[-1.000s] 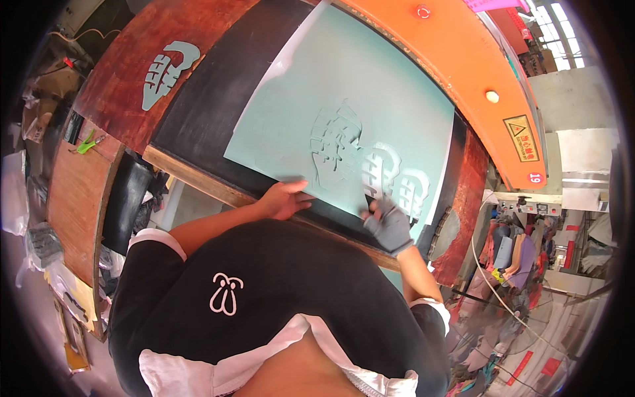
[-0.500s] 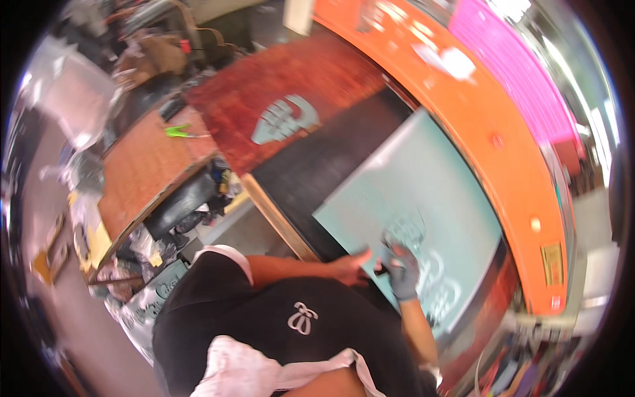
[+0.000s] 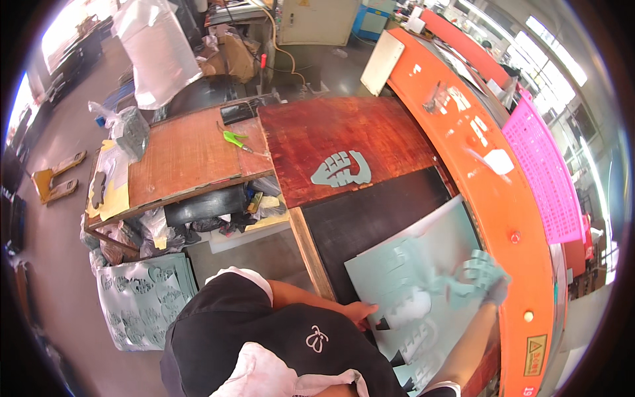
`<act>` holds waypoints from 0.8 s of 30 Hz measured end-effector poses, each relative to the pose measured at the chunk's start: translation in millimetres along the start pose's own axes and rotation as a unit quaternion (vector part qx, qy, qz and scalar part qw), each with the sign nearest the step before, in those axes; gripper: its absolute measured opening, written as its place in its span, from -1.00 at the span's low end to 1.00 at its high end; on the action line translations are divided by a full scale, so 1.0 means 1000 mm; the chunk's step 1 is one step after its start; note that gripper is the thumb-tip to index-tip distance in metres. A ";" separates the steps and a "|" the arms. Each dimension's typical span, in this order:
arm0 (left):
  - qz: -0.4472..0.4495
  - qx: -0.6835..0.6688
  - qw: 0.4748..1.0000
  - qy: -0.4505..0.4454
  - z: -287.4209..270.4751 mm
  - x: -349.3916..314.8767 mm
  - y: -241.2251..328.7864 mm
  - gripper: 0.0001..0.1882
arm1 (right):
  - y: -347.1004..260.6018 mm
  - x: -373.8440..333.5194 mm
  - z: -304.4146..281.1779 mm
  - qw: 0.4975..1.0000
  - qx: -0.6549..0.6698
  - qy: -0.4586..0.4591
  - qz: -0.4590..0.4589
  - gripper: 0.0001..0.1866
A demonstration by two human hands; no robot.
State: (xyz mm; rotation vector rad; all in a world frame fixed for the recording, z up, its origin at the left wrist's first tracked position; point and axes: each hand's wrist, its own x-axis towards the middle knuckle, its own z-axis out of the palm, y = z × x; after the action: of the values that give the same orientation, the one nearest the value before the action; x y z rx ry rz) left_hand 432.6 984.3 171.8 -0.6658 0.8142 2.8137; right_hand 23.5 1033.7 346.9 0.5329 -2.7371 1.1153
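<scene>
A pale green sheet [image 3: 377,268] with cut-out shapes in it lies on the black pad [image 3: 370,215] in front of me. At its near left edge is my bare left hand [image 3: 359,313], thumb over the sheet and the other fingers partly hidden. My right hand [image 3: 496,291], in a grey glove, is closed on a green cut-out piece [image 3: 479,268] with slotted shapes, held above the sheet's right side and blurred by motion. Another cut-out piece [image 3: 364,173], rounded with finger-like slots, lies flat on the red board [image 3: 291,142] beyond the pad.
An orange machine beam [image 3: 493,192] curves along the right, with a pink basket [image 3: 542,178] behind it. To the left, a wooden table [image 3: 178,162] bears a bright green-handled tool [image 3: 233,139]. Cut sheets [image 3: 142,304] are stacked low at the left.
My right hand has moved right and away from my left hand, and now holds the cut-out piece up. The view has turned, and my left hand is at the sheet's edge.
</scene>
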 end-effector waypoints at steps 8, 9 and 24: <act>0.248 -0.142 0.955 0.080 0.000 -0.047 0.036 -0.62 | -0.077 -0.024 0.003 0.884 -0.167 0.017 -0.437 -0.69; 0.201 -0.098 0.956 0.191 -0.009 -0.051 0.046 -0.67 | -0.081 -0.058 0.026 0.869 -0.302 0.028 -0.392 -0.83; 0.162 -0.170 0.972 -0.014 -0.040 -0.055 0.074 -0.57 | -0.081 -0.301 0.088 0.803 0.036 -0.234 -0.548 -0.46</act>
State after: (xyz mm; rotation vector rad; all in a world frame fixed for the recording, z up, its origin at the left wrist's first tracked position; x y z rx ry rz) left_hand 478.5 900.3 201.6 -0.5778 0.4734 3.2961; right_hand 333.0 1000.1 259.0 2.2348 -1.9485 0.7683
